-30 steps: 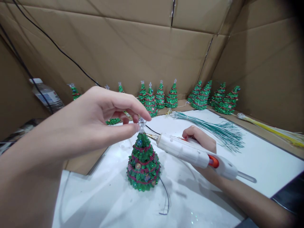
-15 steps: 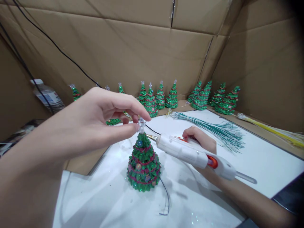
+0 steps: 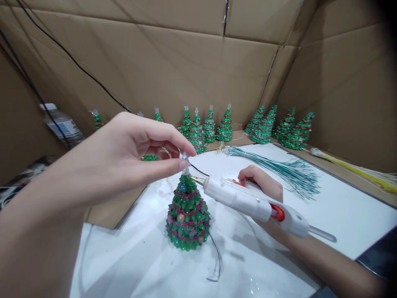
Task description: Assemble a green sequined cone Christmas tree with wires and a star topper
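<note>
A small green beaded Christmas tree (image 3: 187, 215) with red garlands and little ornaments stands upright in front of me. On its tip sits a clear star topper (image 3: 185, 162). My left hand (image 3: 136, 149) has its thumb and forefinger curved around this topper, the thumb pressed to its side. My right hand (image 3: 263, 182) grips a white and orange hot glue gun (image 3: 238, 196), partly hidden behind the tool's body. The gun's metal nozzle points left and meets the tree just below the topper.
Several similar trees (image 3: 224, 126) line the cardboard wall (image 3: 173, 62). Bundled green wires (image 3: 276, 167) and yellow strips (image 3: 353, 167) lie at right. A plastic bottle (image 3: 63, 124) leans at left near black cables. A dark wire (image 3: 218, 260) lies by the tree's base on the white tabletop (image 3: 248, 269).
My left thumb and fingers have shifted slightly, and the star topper has turned a little between them. The glue gun and tree stay almost where they were.
</note>
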Available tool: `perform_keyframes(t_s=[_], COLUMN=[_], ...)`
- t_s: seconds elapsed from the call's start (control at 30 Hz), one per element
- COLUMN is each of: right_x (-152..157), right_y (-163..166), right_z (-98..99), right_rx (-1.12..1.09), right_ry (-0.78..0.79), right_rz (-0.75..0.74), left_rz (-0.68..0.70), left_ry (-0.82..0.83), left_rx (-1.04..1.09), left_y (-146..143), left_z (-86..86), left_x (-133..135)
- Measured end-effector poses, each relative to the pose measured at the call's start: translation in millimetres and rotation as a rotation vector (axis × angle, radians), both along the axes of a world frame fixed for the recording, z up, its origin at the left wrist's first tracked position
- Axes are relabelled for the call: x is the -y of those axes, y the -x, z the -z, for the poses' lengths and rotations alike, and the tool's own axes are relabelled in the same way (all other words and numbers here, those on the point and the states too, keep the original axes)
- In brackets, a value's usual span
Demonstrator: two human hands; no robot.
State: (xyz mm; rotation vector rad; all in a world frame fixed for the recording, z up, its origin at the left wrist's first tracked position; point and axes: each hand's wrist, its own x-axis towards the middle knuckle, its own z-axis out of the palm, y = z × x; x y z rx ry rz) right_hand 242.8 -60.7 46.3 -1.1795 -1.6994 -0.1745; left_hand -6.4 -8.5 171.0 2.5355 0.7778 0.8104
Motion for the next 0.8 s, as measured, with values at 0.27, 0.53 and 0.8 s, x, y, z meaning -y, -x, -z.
perform_keyframes(t_s=[0.27,0.53,0.8], right_x=[2.2,0.0,-1.2], right_y=[0.8,-3.2,-5.3], right_z=[-4.0,1.5,2.3], right_rx=[0.007,0.007,0.015], right_ry=[0.011,0.013,0.014], right_rz=[0.002,-0.013,-0.014], left_rz=[-0.031,-0.055,-0.07], left_ry=[0.008,-0.106,-0.131], left_rx=[0.013,-0.038,-0.03], left_y=[0.1,-7.6,-9.9], left_z=[0.7,0.3,0.8], left_x=[0.9,4.5,3.3])
